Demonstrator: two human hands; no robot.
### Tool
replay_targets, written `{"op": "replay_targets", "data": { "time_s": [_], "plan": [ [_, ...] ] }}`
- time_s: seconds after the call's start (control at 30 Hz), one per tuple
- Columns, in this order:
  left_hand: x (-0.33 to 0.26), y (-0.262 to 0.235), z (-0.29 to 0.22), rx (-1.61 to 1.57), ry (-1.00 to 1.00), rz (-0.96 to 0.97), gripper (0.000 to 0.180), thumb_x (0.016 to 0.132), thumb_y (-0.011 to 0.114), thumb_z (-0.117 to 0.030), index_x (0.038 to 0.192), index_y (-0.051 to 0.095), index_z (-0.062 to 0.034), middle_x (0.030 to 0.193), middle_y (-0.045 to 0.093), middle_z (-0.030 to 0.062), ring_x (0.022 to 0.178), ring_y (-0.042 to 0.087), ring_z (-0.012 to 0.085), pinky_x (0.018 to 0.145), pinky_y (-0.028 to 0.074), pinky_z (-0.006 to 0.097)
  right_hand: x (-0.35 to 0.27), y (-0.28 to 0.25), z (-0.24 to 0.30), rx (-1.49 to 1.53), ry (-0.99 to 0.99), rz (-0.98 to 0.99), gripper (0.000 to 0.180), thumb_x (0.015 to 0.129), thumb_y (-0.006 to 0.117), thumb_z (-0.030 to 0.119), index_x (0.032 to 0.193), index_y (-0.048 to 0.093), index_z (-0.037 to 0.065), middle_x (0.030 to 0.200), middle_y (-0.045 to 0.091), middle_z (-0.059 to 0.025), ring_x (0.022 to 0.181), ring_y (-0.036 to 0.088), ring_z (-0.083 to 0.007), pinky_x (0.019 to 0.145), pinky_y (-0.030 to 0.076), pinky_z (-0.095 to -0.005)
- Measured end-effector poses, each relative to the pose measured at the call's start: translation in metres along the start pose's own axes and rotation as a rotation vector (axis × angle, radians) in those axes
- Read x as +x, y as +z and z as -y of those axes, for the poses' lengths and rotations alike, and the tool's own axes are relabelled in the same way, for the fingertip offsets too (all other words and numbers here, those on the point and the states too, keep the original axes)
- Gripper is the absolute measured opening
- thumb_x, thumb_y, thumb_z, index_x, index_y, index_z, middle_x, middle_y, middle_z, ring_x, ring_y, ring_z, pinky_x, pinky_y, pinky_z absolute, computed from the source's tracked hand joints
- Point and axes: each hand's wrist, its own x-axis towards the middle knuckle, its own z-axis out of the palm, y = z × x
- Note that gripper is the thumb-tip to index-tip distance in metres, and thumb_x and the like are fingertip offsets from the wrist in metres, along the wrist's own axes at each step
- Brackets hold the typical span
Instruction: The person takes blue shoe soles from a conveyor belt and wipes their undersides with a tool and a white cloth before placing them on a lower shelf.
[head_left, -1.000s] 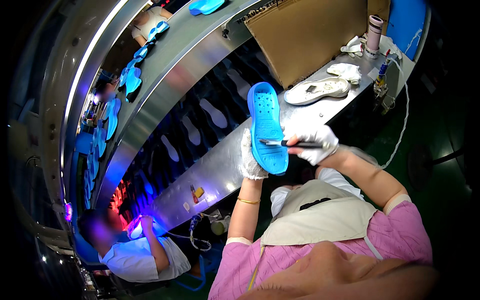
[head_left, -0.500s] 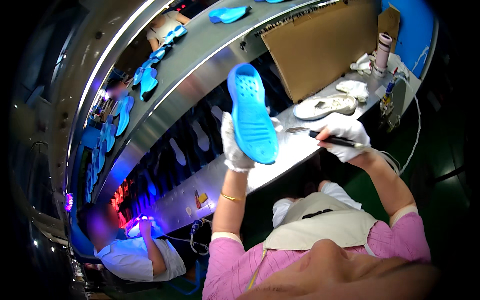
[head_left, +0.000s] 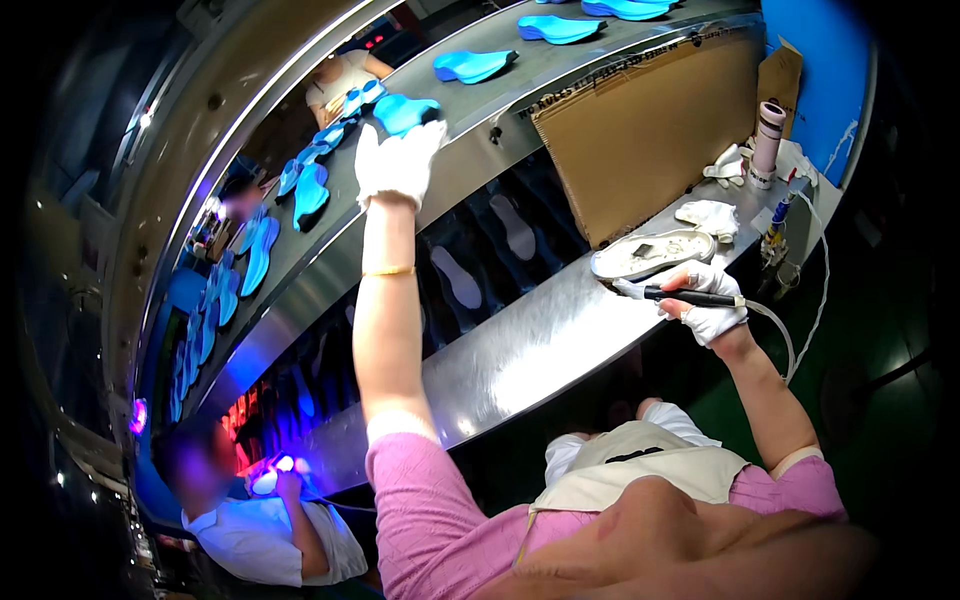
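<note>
My left hand, in a white glove, reaches far out over the conveyor belt. Its thumb and fingers are spread at the near edge of a blue shoe sole; the fingertips on the right seem to touch it. My right hand, in a white glove with bare fingertips, is closed round a slim black-handled tool with a pale cord at its back end. The tool's tip points left, beside a worn off-white shoe on the metal bench.
More blue soles lie along the curved belt. A cardboard sheet leans behind the bench. White cloths and a pink bottle stand at its right end. Dark racks with soles sit below the belt. A co-worker sits at lower left.
My left hand has gone from above the bench up and left to the belt, taking the blue sole there. My right hand, still gripping the tool, has dropped slightly beside the shoe.
</note>
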Motion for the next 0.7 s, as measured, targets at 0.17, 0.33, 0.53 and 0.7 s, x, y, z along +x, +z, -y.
{"op": "replay_targets", "data": {
  "time_s": [0.17, 0.33, 0.53, 0.7],
  "plan": [
    [-0.008, 0.008, 0.042, -0.168, -0.243, -0.350, 0.046, 0.080, 0.060, -0.026, 0.123, 0.053, -0.0128, 0.118, 0.057, 0.0135, 0.107, 0.055, 0.0292, 0.097, 0.039, 0.039, 0.003, -0.008, -0.011, 0.040, 0.003, -0.051, 0.017, 0.078, 0.069, -0.003, 0.092, 0.061, 0.000, 0.079, 0.063, -0.0041, 0.071, 0.061, -0.0093, 0.066, 0.049, -0.0212],
    [-0.079, 0.073, 0.146, -0.191, -0.926, 0.319, 0.039, 0.074, 0.067, -0.022, 0.112, 0.061, -0.0133, 0.115, 0.058, 0.0147, 0.099, 0.059, 0.0306, 0.084, 0.049, 0.039, 0.000, 0.008, -0.015, 0.129, -0.013, -0.001, 0.015, 0.076, 0.068, -0.006, 0.085, 0.061, 0.002, 0.079, 0.062, -0.0041, 0.071, 0.059, -0.0089, 0.067, 0.048, -0.0223],
    [-0.087, 0.029, 0.094, -0.086, -0.639, -0.003, 0.031, 0.075, 0.067, -0.038, 0.096, 0.065, -0.0155, 0.093, 0.063, 0.0125, 0.089, 0.060, 0.0301, 0.080, 0.048, 0.039, -0.006, 0.000, -0.029, -0.036, -0.030, -0.011, 0.018, 0.074, 0.068, -0.009, 0.086, 0.060, 0.003, 0.083, 0.062, -0.0036, 0.077, 0.058, -0.0090, 0.071, 0.049, -0.0232],
    [-0.133, -0.028, 0.058, -0.536, -0.502, -0.465, 0.031, 0.079, 0.070, -0.035, 0.090, 0.065, -0.0063, 0.084, 0.062, 0.0082, 0.079, 0.057, 0.0223, 0.077, 0.043, 0.033, -0.008, 0.008, -0.019, -0.053, 0.060, 0.031, 0.015, 0.075, 0.067, -0.006, 0.086, 0.061, 0.002, 0.081, 0.063, -0.0031, 0.074, 0.059, -0.0085, 0.069, 0.048, -0.0217]
  ]
}}
